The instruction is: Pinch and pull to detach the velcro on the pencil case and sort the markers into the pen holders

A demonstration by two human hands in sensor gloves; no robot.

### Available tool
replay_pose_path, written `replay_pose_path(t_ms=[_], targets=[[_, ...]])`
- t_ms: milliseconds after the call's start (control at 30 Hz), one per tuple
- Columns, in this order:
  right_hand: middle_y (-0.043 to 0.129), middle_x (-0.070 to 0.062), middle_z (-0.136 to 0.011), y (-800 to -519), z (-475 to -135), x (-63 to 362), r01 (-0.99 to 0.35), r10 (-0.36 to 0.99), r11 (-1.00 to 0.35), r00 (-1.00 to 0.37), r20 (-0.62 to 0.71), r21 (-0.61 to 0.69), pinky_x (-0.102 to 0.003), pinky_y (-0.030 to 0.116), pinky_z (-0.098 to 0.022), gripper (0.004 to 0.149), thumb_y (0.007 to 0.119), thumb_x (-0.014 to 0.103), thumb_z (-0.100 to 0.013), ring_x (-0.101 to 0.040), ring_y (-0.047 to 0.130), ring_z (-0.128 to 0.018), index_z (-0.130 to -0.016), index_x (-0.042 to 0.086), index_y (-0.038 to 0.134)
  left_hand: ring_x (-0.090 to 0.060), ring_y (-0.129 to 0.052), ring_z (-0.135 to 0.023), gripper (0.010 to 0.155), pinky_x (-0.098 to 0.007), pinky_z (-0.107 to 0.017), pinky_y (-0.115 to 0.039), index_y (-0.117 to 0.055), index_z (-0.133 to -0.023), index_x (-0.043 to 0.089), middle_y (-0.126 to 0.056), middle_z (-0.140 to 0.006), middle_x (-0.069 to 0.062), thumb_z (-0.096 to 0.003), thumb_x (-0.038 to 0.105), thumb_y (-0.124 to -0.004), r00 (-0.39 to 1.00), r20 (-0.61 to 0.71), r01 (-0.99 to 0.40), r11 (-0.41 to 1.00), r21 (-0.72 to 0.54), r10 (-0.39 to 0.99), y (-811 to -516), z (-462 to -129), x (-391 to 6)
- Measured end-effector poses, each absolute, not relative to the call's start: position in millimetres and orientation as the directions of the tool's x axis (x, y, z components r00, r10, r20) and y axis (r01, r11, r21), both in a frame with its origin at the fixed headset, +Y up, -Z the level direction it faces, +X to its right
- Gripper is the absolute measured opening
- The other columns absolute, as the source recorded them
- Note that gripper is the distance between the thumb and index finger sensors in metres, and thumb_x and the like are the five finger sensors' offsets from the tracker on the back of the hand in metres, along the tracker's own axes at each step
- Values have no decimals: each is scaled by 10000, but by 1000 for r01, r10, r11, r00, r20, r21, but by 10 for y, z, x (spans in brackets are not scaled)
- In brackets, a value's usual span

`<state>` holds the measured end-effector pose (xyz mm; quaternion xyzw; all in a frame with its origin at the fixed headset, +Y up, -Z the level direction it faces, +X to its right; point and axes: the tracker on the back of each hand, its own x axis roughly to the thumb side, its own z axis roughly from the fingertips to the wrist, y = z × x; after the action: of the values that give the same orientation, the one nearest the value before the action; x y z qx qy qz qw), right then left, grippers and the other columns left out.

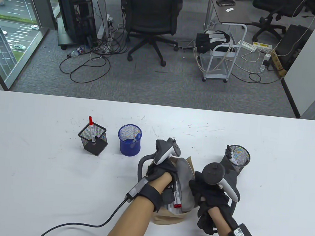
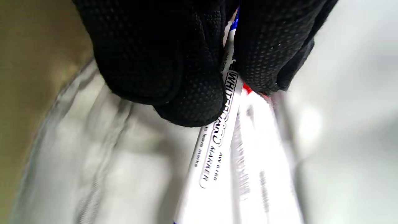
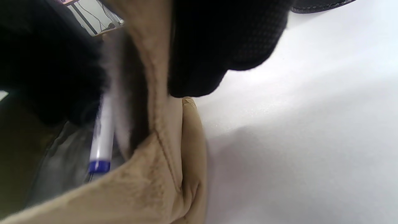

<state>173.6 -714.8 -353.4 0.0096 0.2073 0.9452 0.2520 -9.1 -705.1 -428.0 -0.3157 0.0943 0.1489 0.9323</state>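
A left hand (image 1: 160, 176) reaches inside the opened tan pencil case (image 1: 169, 219) on the white worktop (image 1: 32, 167), fingers pinching a whiteboard marker (image 2: 214, 146); just right, the right hand (image 1: 208, 195) grips the case's edge.

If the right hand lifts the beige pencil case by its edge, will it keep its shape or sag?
Probably it sags: the pencil case is soft fabric, and its wall folds and creases where the right hand pinches it. The markers inside may slide toward the low end, since their barrels look smooth and round. It seems light, so one hand's grip should be enough.
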Motion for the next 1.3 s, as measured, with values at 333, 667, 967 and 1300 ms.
replay_pose_path(t_ms=[333,667,967,1300], targets=[[975,-165,-783,-7153,-3538,1739,-469,477,-790,-875,-87,395,-321,875,-208,582,772,320,-535,-214,1062,-304,-996,-16,655,-178,-1155,-537,554,-280,-355,-1025,-851,-916,254,-1055,-798,-27,-406,421,-989,731,-292,-637,770,31,617,-5896,-4502,-1061],[975,-163,-783,-7155,-3538,1737,-475,482,-786,-872,-89,397,-321,873,-211,582,771,321,-536,-215,1061,-306,-997,-15,654,-219,-1130,-649,533,-299,-397,-1020,-830,-967,246,-1010,-888,-77,-484,470,-864,686,-381,-576,782,236,620,-5930,-4640,-1742],[975,-164,-783,-7154,-3538,1735,-478,484,-782,-870,-93,400,-322,873,-211,582,771,321,-537,-215,1061,-306,-997,-16,653,-273,-1132,-646,619,-324,-369,-1031,-821,-989,132,-1010,-880,-139,-457,433,-920,751,-383,-503,842,196,538,-5971,-4653,-1619],[975,-163,-782,-7153,-3536,1730,-470,477,-790,-875,-87,395,-321,873,-210,582,770,321,-537,-215,1061,-306,-996,-18,653,-273,-1163,-555,571,-317,-312,-1041,-895,-921,103,-1071,-789,-151,-445,414,-943,852,-273,-477,878,-49,447,-5708,-4327,-832]])
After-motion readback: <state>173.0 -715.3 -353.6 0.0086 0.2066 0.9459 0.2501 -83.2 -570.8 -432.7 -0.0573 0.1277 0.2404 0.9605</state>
